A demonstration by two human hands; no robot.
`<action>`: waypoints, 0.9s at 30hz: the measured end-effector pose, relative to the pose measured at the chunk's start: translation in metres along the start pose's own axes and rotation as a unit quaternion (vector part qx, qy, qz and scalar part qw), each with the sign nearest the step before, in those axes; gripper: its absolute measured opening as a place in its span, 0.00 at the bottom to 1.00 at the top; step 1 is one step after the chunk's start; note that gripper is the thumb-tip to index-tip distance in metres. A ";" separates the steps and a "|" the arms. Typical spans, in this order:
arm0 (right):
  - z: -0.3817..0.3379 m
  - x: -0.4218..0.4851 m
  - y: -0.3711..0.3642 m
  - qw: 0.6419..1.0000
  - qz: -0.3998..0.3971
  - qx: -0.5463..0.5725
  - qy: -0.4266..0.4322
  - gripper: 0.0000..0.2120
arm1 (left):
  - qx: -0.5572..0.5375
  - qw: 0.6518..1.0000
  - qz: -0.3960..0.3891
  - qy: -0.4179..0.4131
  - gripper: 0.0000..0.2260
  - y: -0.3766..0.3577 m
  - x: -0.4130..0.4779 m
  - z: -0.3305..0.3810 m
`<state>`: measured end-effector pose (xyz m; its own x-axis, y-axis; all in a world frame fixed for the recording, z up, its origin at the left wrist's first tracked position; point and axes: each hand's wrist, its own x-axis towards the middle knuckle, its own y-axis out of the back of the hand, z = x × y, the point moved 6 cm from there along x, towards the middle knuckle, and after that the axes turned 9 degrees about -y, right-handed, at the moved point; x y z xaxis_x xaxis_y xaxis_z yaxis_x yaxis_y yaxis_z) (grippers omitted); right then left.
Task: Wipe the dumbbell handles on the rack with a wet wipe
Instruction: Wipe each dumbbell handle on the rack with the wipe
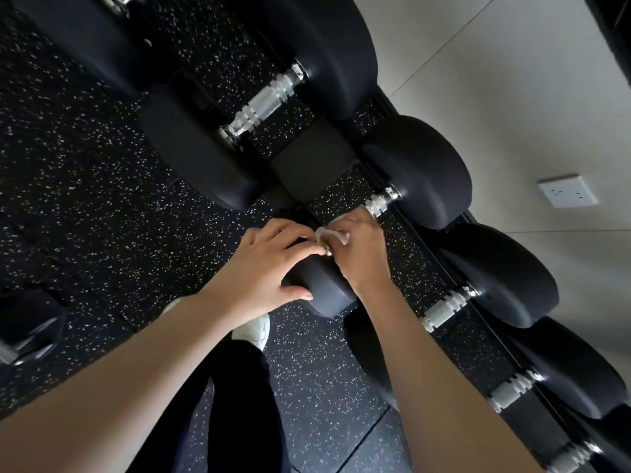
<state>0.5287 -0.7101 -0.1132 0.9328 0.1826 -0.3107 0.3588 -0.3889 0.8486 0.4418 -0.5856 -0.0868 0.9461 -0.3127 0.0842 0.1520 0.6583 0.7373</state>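
Wipe [333,235] in right hand [358,254] around handle [375,203]

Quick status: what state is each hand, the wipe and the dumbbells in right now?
Dumbbell: racked, handle mostly covered by the hands.
Wet wipe: bunched against the handle.
Left hand: grips the dumbbell's near head.
Right hand: curled round the handle, over the wipe.
Other dumbbells: racked, handles bare.
Wall socket: nothing plugged in.

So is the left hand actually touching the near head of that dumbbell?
Touching. The head view shows the left hand gripping the near head, fingers over its top, thumb against its side.
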 end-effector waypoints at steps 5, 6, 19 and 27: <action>0.003 -0.007 0.003 0.997 0.079 0.008 -0.023 0.05 | 0.006 1.000 0.009 -0.008 0.31 -0.001 -0.001 -0.002; 0.005 -0.009 0.004 0.994 0.097 0.018 -0.037 0.06 | 0.005 1.000 0.012 -0.010 0.31 -0.001 -0.001 -0.003; 0.008 0.009 0.035 0.925 0.323 0.102 -0.171 0.10 | -0.010 0.999 0.018 -0.025 0.29 -0.004 -0.003 -0.007; 0.008 0.018 0.031 0.931 0.278 0.082 -0.222 0.10 | -0.032 0.999 0.012 -0.032 0.30 -0.006 -0.004 -0.011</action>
<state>0.5569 -0.7258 -0.0960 0.8850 -0.4651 -0.0201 -0.2173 -0.4509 0.8657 0.4402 -0.5807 -0.0985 0.9299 -0.3377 0.1455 0.1489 0.7077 0.6907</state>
